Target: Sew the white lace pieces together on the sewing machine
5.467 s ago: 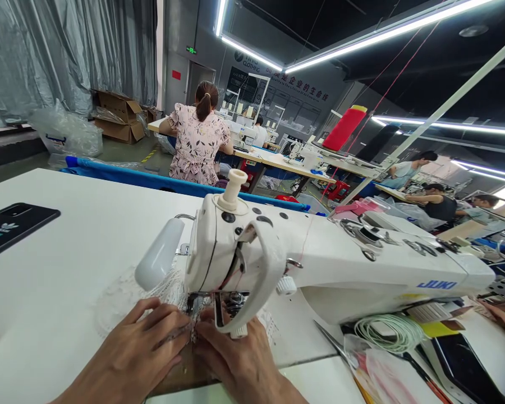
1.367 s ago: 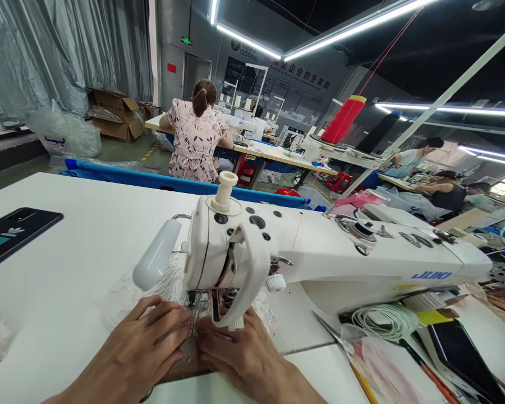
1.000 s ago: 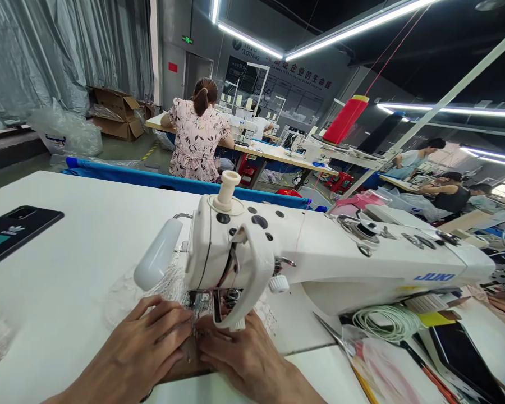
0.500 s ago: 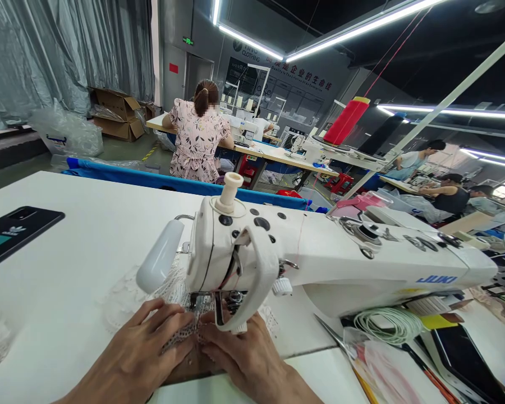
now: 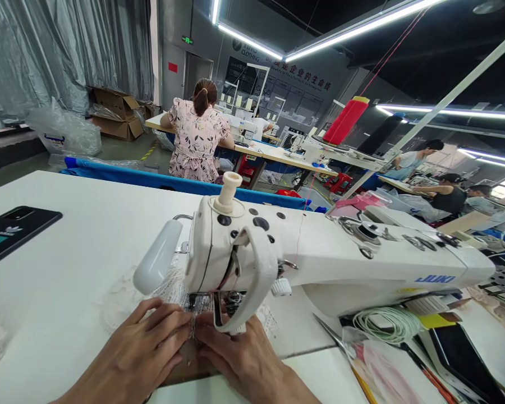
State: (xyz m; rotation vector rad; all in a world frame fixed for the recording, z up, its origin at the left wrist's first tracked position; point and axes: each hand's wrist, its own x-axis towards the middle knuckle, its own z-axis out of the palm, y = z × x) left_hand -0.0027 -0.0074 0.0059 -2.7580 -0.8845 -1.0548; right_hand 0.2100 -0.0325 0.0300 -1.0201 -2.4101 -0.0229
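Note:
My left hand [image 5: 141,350] lies flat, fingers spread, on white lace fabric [image 5: 168,286] just left of the needle of a white JUKI sewing machine [image 5: 320,261]. My right hand [image 5: 239,356] rests on the fabric under the machine head, its fingertips pressed together against the seam in front of the presser foot [image 5: 219,306]. Both hands press the lace and a brownish piece [image 5: 191,365] beneath it against the table. Red thread runs from a red spool [image 5: 345,120] down to the machine.
A black phone [image 5: 12,233] lies at the table's left. Scissors [image 5: 332,336], a coil of white cord [image 5: 387,324], a second dark phone [image 5: 463,365] and plastic lie at the right. A person in a floral dress [image 5: 197,140] sits ahead; other workers sit far right.
Both hands have stayed at the needle, shifting only slightly with the lace. The view has wobbled a little.

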